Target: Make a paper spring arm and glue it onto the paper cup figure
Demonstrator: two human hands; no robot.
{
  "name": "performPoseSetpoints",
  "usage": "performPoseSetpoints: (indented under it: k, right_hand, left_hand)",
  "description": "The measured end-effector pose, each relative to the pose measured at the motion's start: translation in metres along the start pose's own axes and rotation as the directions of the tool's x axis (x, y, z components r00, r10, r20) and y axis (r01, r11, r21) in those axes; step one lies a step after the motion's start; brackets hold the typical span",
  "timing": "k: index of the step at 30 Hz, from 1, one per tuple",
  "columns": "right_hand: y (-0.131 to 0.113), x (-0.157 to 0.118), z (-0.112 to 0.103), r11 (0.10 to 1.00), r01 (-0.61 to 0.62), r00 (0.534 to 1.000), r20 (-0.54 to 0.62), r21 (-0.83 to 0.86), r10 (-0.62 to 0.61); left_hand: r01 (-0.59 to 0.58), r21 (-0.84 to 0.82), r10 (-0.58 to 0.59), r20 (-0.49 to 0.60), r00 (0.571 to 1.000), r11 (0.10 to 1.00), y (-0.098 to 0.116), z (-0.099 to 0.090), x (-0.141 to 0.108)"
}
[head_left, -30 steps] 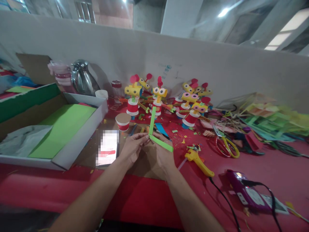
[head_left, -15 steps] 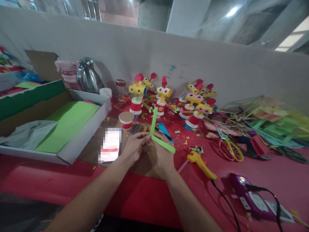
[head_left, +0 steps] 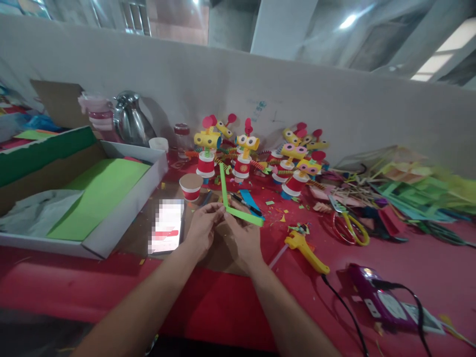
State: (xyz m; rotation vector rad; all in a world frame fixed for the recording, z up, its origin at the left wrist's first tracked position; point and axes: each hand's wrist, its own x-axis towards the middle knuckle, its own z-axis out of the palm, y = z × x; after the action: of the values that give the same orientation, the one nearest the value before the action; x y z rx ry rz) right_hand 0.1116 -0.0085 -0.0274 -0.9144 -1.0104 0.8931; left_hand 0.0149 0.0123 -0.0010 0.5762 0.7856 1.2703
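Two narrow bright green paper strips (head_left: 243, 215) meet in an L-shaped corner, one pointing up and away, the other off to the right. My left hand (head_left: 203, 232) pinches at that corner with thumb and fingertips. My right hand (head_left: 243, 241) is closed on the same corner from the other side, with one strip running over its fingers. How the strips overlap is hidden by my fingertips. Beneath my hands lies a brown cardboard sheet (head_left: 219, 260). Just beyond them are a red and white paper cup (head_left: 191, 191), a pen (head_left: 241, 199) and a blue paper strip (head_left: 250, 199).
A lit phone (head_left: 167, 228) lies left of my hands, beside a box (head_left: 126, 208) holding green sheets. Several paper-cup figures (head_left: 243, 166) stand at the back. To the right are a yellow glue gun (head_left: 307, 252), scissors (head_left: 351, 225), a purple corded device (head_left: 383, 300) and piled coloured paper (head_left: 412, 183).
The L of green strips has turned slightly counterclockwise; its upright arm now leans left. Both hands still pinch the corner. The whole view has shifted a little.
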Motion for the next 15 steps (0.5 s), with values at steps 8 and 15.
performPoseSetpoints:
  k: [8,15]
  right_hand:
    - [-0.0061,0.0009,-0.0012,0.997,-0.059,0.998,-0.012,-0.049,0.058]
    - [-0.0077,0.0047,-0.008,0.983,-0.066,0.997,-0.043,-0.171,0.059]
  left_hand:
    - [-0.017,0.001,0.016,0.058,0.998,1.0,-0.0024,-0.002,-0.0011]
    - [-0.073,0.027,0.07,0.1,0.992,0.997,-0.0037,-0.0015,-0.0016]
